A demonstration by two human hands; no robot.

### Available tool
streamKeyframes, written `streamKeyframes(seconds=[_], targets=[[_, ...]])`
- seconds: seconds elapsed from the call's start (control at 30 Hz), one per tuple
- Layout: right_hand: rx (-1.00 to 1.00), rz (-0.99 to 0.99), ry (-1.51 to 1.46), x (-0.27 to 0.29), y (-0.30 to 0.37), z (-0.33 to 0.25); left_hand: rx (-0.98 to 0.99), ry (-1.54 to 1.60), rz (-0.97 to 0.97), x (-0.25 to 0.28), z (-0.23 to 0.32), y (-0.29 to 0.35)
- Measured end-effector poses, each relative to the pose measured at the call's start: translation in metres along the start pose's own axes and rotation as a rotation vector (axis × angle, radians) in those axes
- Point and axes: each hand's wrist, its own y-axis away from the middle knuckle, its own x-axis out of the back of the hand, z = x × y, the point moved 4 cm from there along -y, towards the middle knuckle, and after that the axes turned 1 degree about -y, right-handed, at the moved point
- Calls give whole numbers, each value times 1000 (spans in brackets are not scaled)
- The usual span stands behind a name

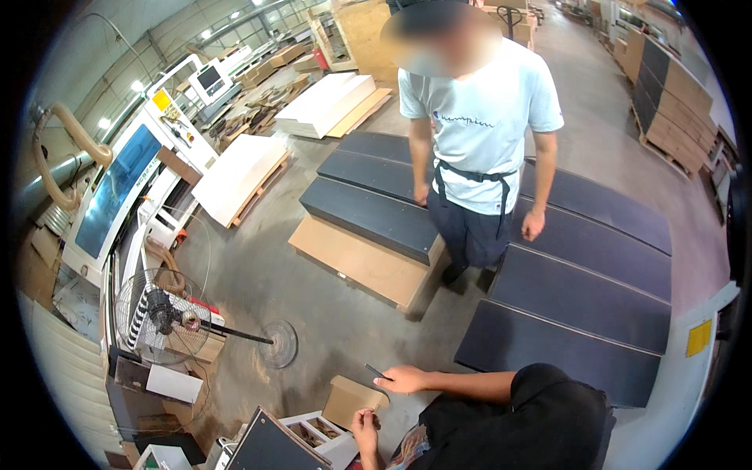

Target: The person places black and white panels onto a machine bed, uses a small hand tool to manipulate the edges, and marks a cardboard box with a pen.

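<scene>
My right hand (403, 379) reaches across from the right, closed round a thin dark pen-like stick (377, 371) whose end points up and left. My left hand (365, 429) is lower and nearer, its fingers curled together; what they hold, if anything, is too small to make out. Just beyond the left hand lies a brown cardboard box (348, 399). Beside it stands a white divided tray (321, 433) with small items inside. A dark panel (270, 446) is tilted at the near edge, left of my hands.
Ahead, another person (482, 117) stands between stacks of dark panels (580, 290) and a dark-topped stack (368, 215) with brown board beneath. A pedestal fan (164, 313) leans at left, near a white machine (129, 180). White boards (243, 172) lie on a pallet behind.
</scene>
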Motion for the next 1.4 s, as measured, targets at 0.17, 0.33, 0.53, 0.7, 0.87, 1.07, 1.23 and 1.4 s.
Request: streamKeyframes(seconds=[0.17,0.33,0.53,0.7,0.87,1.07,1.23,1.4], targets=[[22,-22,43,-1,-5,-2,-11,-69,-20,1,3,6],[27,-52,52,1,-6,-17,21,-86,27,2,0,19],[83,-84,68,-10,-6,-21,22,-96,68,-4,11,32],[181,-25,112,-25,-9,-22,-18,-73,149,-2,20,39],[90,-79,-141,4,5,-44,-16,-32,191,-2,13,53],[302,420,-619,114,6,-71,-12,-33,181,-6,16,58],[394,183,-330,88,8,-84,-27,-120,118,-11,24,43],[300,58,52,54,25,-67,-47,-110,147,-15,44,37]])
